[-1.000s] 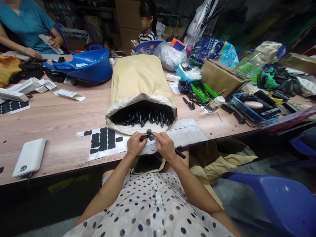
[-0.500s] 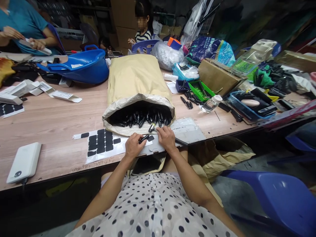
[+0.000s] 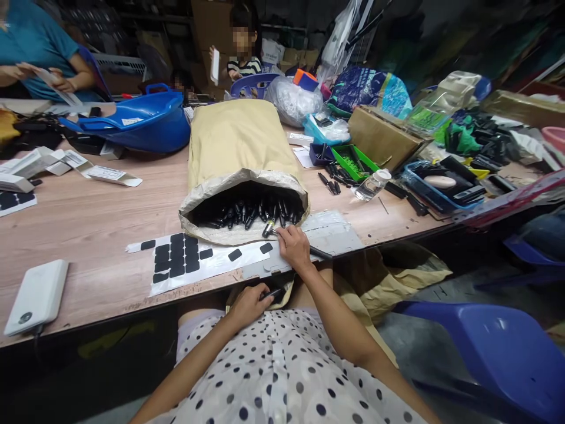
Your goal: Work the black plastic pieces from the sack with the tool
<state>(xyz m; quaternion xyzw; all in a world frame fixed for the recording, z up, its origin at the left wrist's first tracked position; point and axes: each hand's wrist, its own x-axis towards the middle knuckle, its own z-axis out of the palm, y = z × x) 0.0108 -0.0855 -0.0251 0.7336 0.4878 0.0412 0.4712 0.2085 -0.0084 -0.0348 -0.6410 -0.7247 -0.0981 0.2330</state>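
Note:
My right hand [image 3: 295,247] is closed round a small hammer [image 3: 268,229]. Its silver head with a yellowish end sticks out at the mouth of the bag, and its black handle shows past the hand at the right. Below the table edge, over my lap, my left hand [image 3: 250,304] has its fingers round a black pen-like piece [image 3: 275,293], partly hidden. Many similar black pieces [image 3: 251,213] lie inside the open tan bag [image 3: 236,135]. A white sheet with black rounded stickers [image 3: 177,256] lies in front of it, beside a grey board [image 3: 335,231].
An open bag [image 3: 289,290] is partly visible between my legs. A white power bank [image 3: 37,297] lies at left. Behind are a blue basin [image 3: 145,126], a green tray [image 3: 375,166] and a bottle [image 3: 373,184]. Two people sit across the table. A blue chair [image 3: 494,353] stands at right.
My left hand has moved from the table down over my lap with the black piece. My right hand stays at the bag's mouth with the hammer. Across the table, a person has raised a white box.

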